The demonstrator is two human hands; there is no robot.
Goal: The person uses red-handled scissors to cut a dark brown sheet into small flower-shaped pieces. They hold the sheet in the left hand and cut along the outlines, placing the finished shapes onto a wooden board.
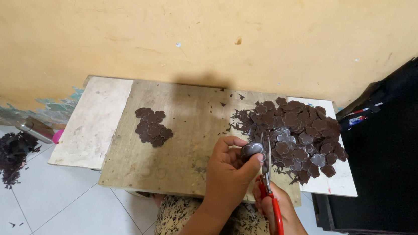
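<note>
Flower-shaped brown piece (252, 149) sits pinched in my left hand (229, 172) over the board's (182, 130) near edge. My right hand (274, 209) grips red-handled scissors (269, 188), blades at the piece. I judge trimming in progress; the next cut calls for turning the piece. Untrimmed heap (293, 135) lies right, finished cluster (152, 126) toward the left.

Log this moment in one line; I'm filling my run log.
left hand: holds dark piece | right hand: red-handled scissors | dark pile beside
</note>
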